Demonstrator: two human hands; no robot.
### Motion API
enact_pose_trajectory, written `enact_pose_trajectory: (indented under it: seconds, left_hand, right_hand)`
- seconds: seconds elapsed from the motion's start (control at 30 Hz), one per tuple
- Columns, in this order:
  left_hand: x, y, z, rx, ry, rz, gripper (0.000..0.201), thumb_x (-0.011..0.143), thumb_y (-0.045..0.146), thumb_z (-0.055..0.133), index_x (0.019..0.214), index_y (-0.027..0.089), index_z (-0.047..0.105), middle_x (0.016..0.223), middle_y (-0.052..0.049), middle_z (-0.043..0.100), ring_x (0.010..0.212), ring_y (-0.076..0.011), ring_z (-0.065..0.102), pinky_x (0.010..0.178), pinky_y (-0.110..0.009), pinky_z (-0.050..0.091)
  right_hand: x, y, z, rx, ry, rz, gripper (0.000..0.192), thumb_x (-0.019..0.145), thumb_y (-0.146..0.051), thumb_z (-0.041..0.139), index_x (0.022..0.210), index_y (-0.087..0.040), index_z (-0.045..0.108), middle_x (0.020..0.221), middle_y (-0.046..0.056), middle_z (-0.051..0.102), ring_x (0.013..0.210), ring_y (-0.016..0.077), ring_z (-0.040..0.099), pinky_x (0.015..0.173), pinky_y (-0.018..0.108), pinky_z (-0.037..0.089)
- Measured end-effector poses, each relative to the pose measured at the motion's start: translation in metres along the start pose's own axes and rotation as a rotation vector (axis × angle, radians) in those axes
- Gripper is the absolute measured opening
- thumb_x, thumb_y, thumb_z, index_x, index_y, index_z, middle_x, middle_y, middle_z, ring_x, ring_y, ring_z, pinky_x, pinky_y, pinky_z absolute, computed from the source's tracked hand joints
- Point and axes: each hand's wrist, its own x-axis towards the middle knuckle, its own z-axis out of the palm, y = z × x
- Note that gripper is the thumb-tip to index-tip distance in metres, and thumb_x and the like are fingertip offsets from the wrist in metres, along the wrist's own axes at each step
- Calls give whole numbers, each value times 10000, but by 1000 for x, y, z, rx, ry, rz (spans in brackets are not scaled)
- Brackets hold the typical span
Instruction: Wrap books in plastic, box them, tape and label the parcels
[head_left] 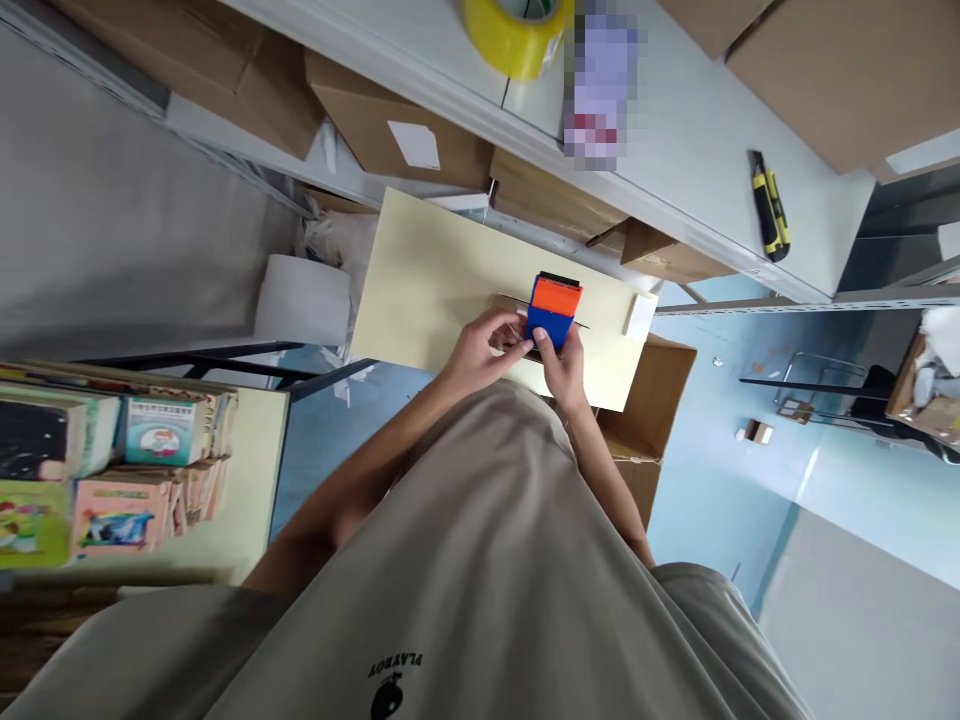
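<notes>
Yellow tape roll (516,35) & utility knife (769,205) on shelf (697,150).

Pale blue floor (720,480) fills the right and centre of the frame. A pale yellow rectangular tabletop (435,280) lies at centre. Grey metal shelving (675,130) crosses the top, with brown cardboard boxes (375,120) beneath it. At lower left, a cream shelf (247,470) bears stacked colourful books (112,470). A grey wall (97,230) occupies the upper left.
</notes>
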Motion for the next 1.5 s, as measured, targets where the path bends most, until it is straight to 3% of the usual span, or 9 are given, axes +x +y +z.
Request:
enact_pose_trajectory:
  seconds: [0.17,0.4,0.53,0.73,0.83,1.0,1.07,1.3,1.5]
  left_hand:
    - [31,5,-45,-234,-72,-224,741,977,934,790,1133,212,859,1153,-110,897,1026,-255,813,801,-344,626]
    - [45,10,-73,-313,-204,-322,684,771,843,1033,970,203,893,1056,-104,902,1067,-300,835,959,-407,661]
    - [40,-6,-70,-347,-187,-355,668,732,817,1048,907,195,879,994,-86,884,982,-250,800,933,-377,645]
    - [23,-40,-48,-440,-14,-445,620,757,770,1017,851,194,808,826,-49,803,771,-178,693,704,-306,565]
    - [14,-57,-44,-476,36,-475,579,784,727,1028,827,206,780,772,-28,767,717,-161,660,658,-295,541]
    - [18,-95,-50,-504,303,-494,478,850,635,1036,876,223,795,818,-15,769,617,-104,544,564,-277,422]
    - [23,-111,-50,-531,309,-512,451,843,602,1044,873,223,801,830,-20,770,605,-96,508,559,-282,395]
    - [32,-144,-38,-526,307,-738,370,822,508,1034,885,230,797,862,-20,764,736,-133,551,673,-277,442]
    - [32,-155,-28,-469,310,-799,398,847,520,1029,858,248,738,785,-2,681,786,-171,576,696,-298,418]
  right_hand:
    - [-14,-3,2,-191,-116,12,735,1066,-991,609,1224,-274,641,1113,102,778,974,294,705,933,480,654]
    - [-29,-14,1,-358,-253,118,721,997,-1010,690,1065,-304,564,904,27,695,816,265,622,808,451,613]
    - [-32,-28,2,-436,-278,182,733,956,-1020,693,1012,-306,542,843,15,677,767,251,587,752,423,550]
    - [-24,-57,-4,-535,-367,292,751,977,-1022,627,1010,-272,628,869,43,733,773,242,627,713,378,494]
    - [-18,-77,-15,-599,-444,347,777,961,-1042,644,959,-265,648,840,49,758,756,235,663,680,355,493]
    - [1,-118,-46,-666,-572,514,802,949,-1048,677,923,-247,716,817,82,819,723,255,752,674,372,557]
    - [14,-127,-52,-749,-593,529,781,982,-1015,676,888,-241,717,791,86,817,708,251,759,663,368,546]
    - [54,-117,-13,-1106,-594,387,565,1095,-750,762,865,-234,736,782,88,789,825,284,781,789,384,529]
    - [65,-106,-2,-1119,-639,445,621,1091,-812,753,861,-236,754,762,101,789,770,290,763,750,399,526]
